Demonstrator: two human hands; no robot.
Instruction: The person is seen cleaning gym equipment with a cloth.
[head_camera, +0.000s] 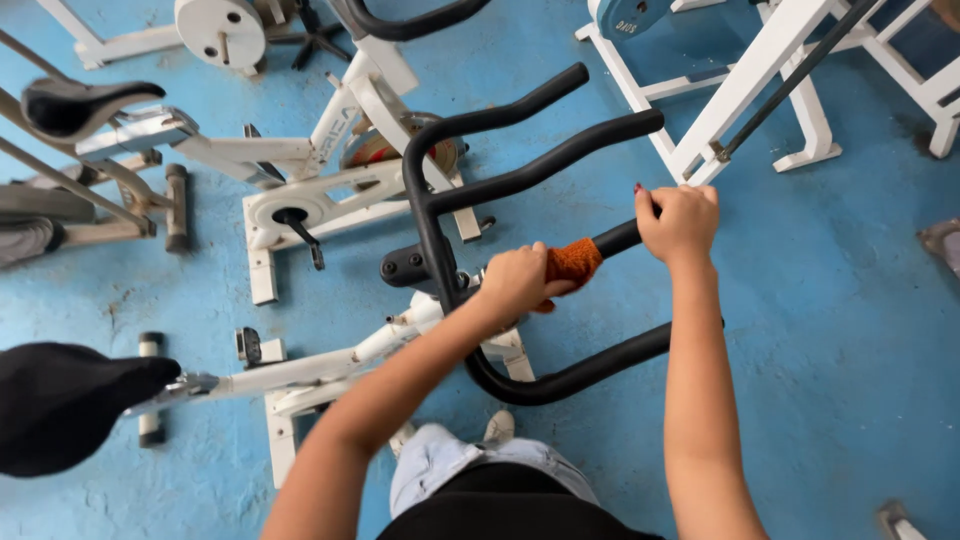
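The fingers of the left hand (515, 282) are curled tight around an orange cloth (573, 262), pressing it onto a black handlebar (545, 165) of a white exercise bike (300, 372). The right hand's (682, 222) fingers are wrapped shut around the same bar, a little further out toward its tip, with the cloth lying between the two hands and well short of touching the right one.

As for progress, the wiping looks to be partway at best: the cloth sits on the middle bar only, while the upper bars and the lower loop of the handlebar show no cloth on them. Whether any of these are already clean cannot be told; the black finish gives nothing away.

Both forearms reach forward and down from the bottom of the view. The left arm runs diagonally up from the lower left, wrist roughly straight, knuckles up over the cloth. The right arm rises almost vertically along the right of centre, wrist slightly bent, hand gripping from above as if steadying the bar.

A second bike (320, 170) stands just beyond, on the blue floor (840, 330).
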